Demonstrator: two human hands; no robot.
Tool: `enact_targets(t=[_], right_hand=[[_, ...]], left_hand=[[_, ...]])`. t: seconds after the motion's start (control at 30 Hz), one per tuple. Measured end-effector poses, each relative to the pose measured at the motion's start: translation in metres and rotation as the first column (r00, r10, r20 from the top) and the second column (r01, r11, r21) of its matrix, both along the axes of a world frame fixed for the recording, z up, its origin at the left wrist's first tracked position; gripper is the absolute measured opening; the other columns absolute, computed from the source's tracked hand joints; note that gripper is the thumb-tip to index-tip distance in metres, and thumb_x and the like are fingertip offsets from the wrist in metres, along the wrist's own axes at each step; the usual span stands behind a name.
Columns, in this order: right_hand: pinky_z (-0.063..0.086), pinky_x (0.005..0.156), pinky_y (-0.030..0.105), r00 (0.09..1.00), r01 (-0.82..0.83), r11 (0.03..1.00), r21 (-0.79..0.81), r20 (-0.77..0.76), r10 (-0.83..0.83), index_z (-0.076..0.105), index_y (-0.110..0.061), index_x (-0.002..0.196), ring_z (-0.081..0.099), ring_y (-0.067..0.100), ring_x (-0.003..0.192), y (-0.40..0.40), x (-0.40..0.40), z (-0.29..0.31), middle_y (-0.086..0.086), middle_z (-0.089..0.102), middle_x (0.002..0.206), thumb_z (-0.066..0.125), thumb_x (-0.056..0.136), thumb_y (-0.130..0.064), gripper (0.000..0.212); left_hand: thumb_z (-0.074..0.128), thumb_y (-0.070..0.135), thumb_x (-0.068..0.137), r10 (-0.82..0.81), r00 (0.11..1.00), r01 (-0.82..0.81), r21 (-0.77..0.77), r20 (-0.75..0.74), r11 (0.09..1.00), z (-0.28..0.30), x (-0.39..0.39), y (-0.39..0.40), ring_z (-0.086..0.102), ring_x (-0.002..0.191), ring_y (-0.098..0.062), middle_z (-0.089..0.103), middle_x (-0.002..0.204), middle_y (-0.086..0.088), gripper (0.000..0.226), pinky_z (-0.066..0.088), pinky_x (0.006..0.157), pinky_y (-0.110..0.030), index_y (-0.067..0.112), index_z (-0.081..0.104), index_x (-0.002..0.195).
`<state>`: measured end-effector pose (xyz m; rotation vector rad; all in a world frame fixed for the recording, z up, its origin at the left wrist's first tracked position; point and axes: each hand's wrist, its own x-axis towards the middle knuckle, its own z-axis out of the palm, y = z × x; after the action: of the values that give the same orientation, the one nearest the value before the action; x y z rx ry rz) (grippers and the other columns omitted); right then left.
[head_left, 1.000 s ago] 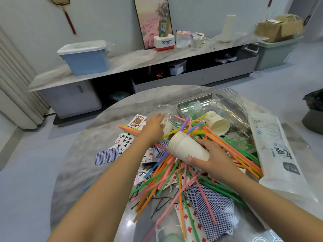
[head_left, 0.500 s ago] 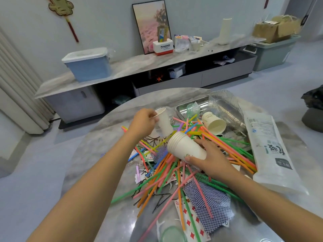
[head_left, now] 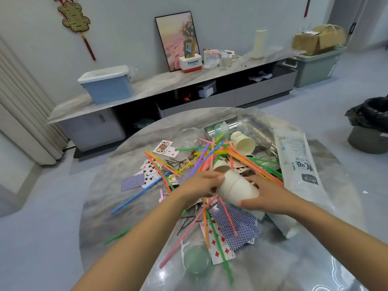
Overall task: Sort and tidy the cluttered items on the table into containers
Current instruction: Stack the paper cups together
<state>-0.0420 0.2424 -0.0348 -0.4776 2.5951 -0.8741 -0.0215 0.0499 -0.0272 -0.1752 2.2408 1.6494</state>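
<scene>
Head view: left hand (head_left: 201, 183) and right hand (head_left: 266, 196), each grip clenched around one stack of paper cups (head_left: 237, 189).

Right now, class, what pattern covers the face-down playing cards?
Blue-and-white crosshatch on the face-down cards, clearest in the head view.

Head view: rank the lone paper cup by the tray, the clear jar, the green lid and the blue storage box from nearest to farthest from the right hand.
From the right hand:
1. Lone paper cup, lying on its side just beyond the hand.
2. Green lid, near table edge, toward the person. Close to the cup's distance; hard to call.
3. Clear jar, beyond and left.
4. Blue storage box, on the far cabinet.
</scene>
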Motion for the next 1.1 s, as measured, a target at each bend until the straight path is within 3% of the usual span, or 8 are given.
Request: enact_targets(t=[0.1,0.23,0.43,0.63,0.77,0.87,0.97,1.1], right_hand=[[0.044,0.075,0.022,0.999,0.000,0.990,0.145,0.045,-0.007,0.042,-0.024,0.131,0.052,0.012,0.096,0.033,0.006,0.006,-0.006,0.053,0.115,0.074,0.072,-0.040,0.069],[0.038,0.062,0.014,0.998,0.045,0.979,0.200,0.041,-0.054,0.040,-0.022,0.130,0.049,0.012,0.092,0.072,0.011,0.012,-0.007,0.047,0.104,0.074,0.073,-0.034,0.068],[0.046,0.072,0.022,0.994,0.093,0.989,0.112,0.053,-0.100,0.041,-0.021,0.128,0.052,0.014,0.094,0.099,0.014,0.010,-0.004,0.051,0.107,0.074,0.073,-0.033,0.065],[0.043,0.069,0.022,0.986,0.145,0.989,0.013,0.078,-0.146,0.041,-0.022,0.127,0.053,0.014,0.094,0.101,0.009,0.006,-0.002,0.054,0.111,0.074,0.073,-0.033,0.064],[0.044,0.071,0.023,0.977,0.182,0.982,-0.052,0.123,-0.175,0.043,-0.023,0.125,0.053,0.011,0.093,0.099,0.011,0.005,-0.005,0.054,0.107,0.075,0.073,-0.033,0.062],[0.043,0.067,0.020,0.972,0.200,0.975,-0.098,0.142,-0.185,0.043,-0.025,0.119,0.053,0.006,0.088,0.096,0.012,0.006,-0.009,0.054,0.100,0.077,0.071,-0.033,0.059],[0.040,0.061,0.019,0.968,0.223,0.964,-0.144,0.152,-0.201,0.042,-0.027,0.113,0.051,0.001,0.082,0.096,0.012,0.006,-0.013,0.052,0.094,0.077,0.071,-0.031,0.054],[0.041,0.061,0.019,0.975,0.192,0.971,-0.140,0.145,-0.171,0.043,-0.027,0.113,0.053,0.001,0.082,0.094,0.013,0.007,-0.013,0.052,0.095,0.077,0.072,-0.031,0.053]], left_hand=[[0.045,0.022,0.099,-0.017,0.992,-0.003,-0.157,-0.124,0.988,-0.008,0.002,0.030,0.059,0.083,-0.003,0.067,0.105,0.001,0.026,0.047,0.072,-0.013,0.018,0.066,0.114],[0.053,0.021,0.094,0.002,0.964,-0.109,-0.384,-0.267,0.917,-0.027,-0.008,0.061,0.055,0.105,-0.015,0.060,0.123,-0.006,0.030,0.041,0.087,-0.022,0.014,0.060,0.122],[0.060,0.037,0.088,-0.070,0.976,-0.079,-0.633,-0.206,0.770,-0.056,-0.026,0.086,0.034,0.131,-0.026,0.038,0.141,-0.008,0.049,0.031,0.108,-0.038,0.019,0.049,0.132],[0.065,0.038,0.079,-0.420,0.888,0.026,-0.893,-0.186,0.450,-0.056,-0.030,0.097,0.033,0.125,-0.022,0.042,0.131,-0.001,0.059,0.023,0.099,-0.039,0.022,0.045,0.132],[0.061,0.057,0.077,-0.466,0.870,0.012,-0.936,-0.164,0.352,-0.058,-0.032,0.096,0.035,0.119,-0.025,0.044,0.123,-0.005,0.065,0.024,0.097,-0.039,0.023,0.046,0.130],[0.062,0.059,0.074,-0.418,0.897,0.033,-0.921,-0.144,0.388,-0.057,-0.029,0.088,0.038,0.116,-0.026,0.045,0.120,-0.007,0.065,0.028,0.095,-0.038,0.015,0.049,0.120],[0.067,0.055,0.073,-0.235,0.947,-0.033,-0.794,-0.220,0.607,-0.052,-0.022,0.081,0.053,0.107,-0.026,0.056,0.111,-0.007,0.063,0.038,0.081,-0.035,0.011,0.048,0.114],[0.062,0.048,0.081,-0.035,0.960,-0.143,-0.593,-0.278,0.792,-0.045,-0.014,0.071,0.056,0.110,-0.029,0.050,0.130,-0.008,0.079,0.046,0.083,-0.033,0.018,0.023,0.143]])
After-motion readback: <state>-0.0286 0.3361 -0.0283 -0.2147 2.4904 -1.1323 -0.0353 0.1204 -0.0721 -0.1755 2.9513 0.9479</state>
